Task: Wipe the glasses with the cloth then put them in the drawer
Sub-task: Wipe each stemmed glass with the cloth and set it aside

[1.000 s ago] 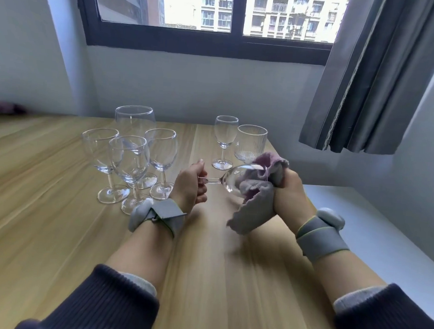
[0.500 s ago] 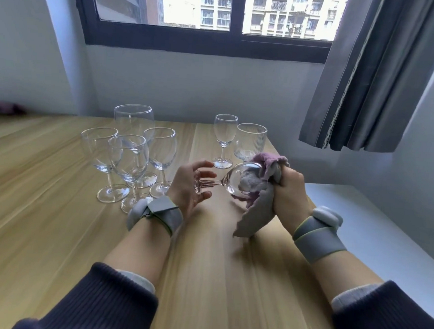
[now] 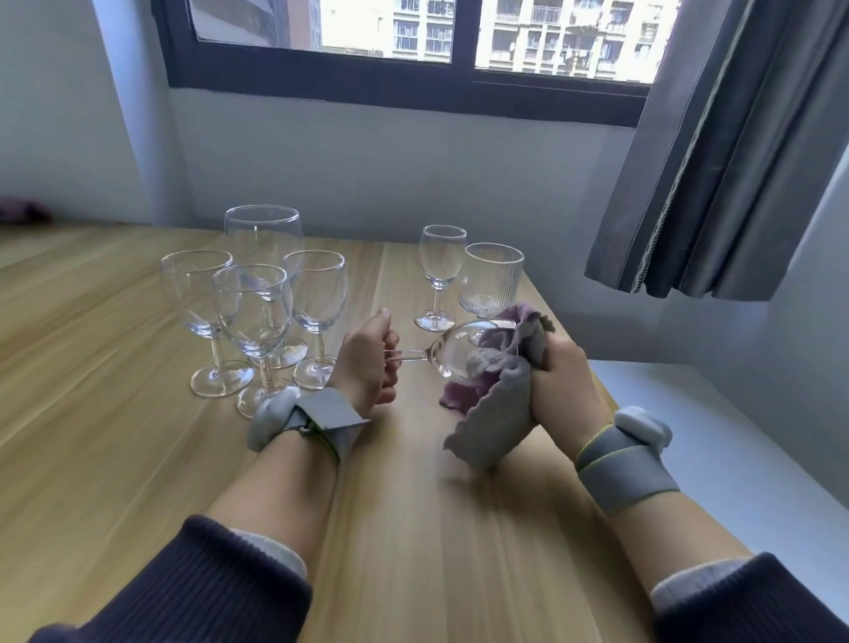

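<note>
A pale wall with a dark-framed window (image 3: 403, 35) stands behind a wooden bench (image 3: 86, 451), and a grey curtain (image 3: 726, 150) hangs at the right. A white surface (image 3: 730, 460) adjoins the bench on its right side.

Above the bench, a wine glass (image 3: 448, 354) lies on its side, held in the air between both hands, stem pointing left and bowl to the right. The left hand (image 3: 366, 362) has its grip clenched around the stem's end; the foot of the glass is hidden behind the fingers. The right hand (image 3: 564, 385) has its grip closed on a grey and mauve cloth (image 3: 499, 404), which is stuffed into the mouth of the bowl and drapes down toward the bench. Both wrists wear grey bands, and dark sleeves cover the forearms.

To the left of the left hand, 4 stemmed glasses (image 3: 254, 302) stand upright in a tight cluster, the largest at the back. Behind the held glass stand a small wine glass (image 3: 440, 273) and, just beside it to the right, a ribbed tumbler (image 3: 491, 278), both upright.

At the far left edge, a dark purplish item (image 3: 10, 208) lies blurred against the wall.
</note>
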A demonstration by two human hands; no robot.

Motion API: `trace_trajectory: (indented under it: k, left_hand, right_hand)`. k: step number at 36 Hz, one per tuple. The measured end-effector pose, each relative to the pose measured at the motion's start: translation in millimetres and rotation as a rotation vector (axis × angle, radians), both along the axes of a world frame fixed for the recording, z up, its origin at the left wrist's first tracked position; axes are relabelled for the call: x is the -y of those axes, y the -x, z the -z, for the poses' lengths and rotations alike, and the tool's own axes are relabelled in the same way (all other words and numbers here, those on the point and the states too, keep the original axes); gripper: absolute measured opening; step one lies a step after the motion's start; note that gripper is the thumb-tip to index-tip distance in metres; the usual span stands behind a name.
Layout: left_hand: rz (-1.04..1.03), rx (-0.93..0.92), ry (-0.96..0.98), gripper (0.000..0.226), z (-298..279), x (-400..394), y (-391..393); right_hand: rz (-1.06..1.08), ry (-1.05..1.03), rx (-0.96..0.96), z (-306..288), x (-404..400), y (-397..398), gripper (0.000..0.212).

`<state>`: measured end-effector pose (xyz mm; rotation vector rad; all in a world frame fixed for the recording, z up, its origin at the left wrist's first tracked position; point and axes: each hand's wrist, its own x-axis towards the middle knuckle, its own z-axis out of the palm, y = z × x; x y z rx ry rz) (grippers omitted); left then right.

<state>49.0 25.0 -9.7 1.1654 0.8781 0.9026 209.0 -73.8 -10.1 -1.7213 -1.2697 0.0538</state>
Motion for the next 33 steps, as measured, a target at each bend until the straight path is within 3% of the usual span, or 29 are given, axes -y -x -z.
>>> trace_trajectory:
  k: [6,12,16,19,24,28,33]
  left_hand:
    - [0.129,-0.049,0.228,0.04,3,0,1]
    - [0.183,-0.029,0.255,0.038,2,5,0]
    - [0.183,-0.025,0.215,0.035,2,5,-1]
    - [0.188,0.002,0.194,0.035,0,7,0]
    - [0.146,0.122,0.094,0.03,-3,10,0]
    - [0.03,0.156,-0.196,0.026,-6,12,-2]
    - [-0.101,0.085,-0.371,0.031,-3,11,-1]
  right_hand:
    - [-0.027,-0.149,0.235,-9,10,6,0.023]
    - [-0.092,-0.255,0.325,-13,14,7,0.041]
    - [0.014,-0.235,0.24,-8,7,3,0.027]
    - [0.029,-0.177,0.072,-5,5,1,0.01]
    - [-0.004,-0.102,-0.183,-4,3,0,0.014]
    - [-0.01,-0.012,-0.479,-3,0,2,0.02]
    - [-0.054,0.073,-0.455,7,-1,8,0.04]
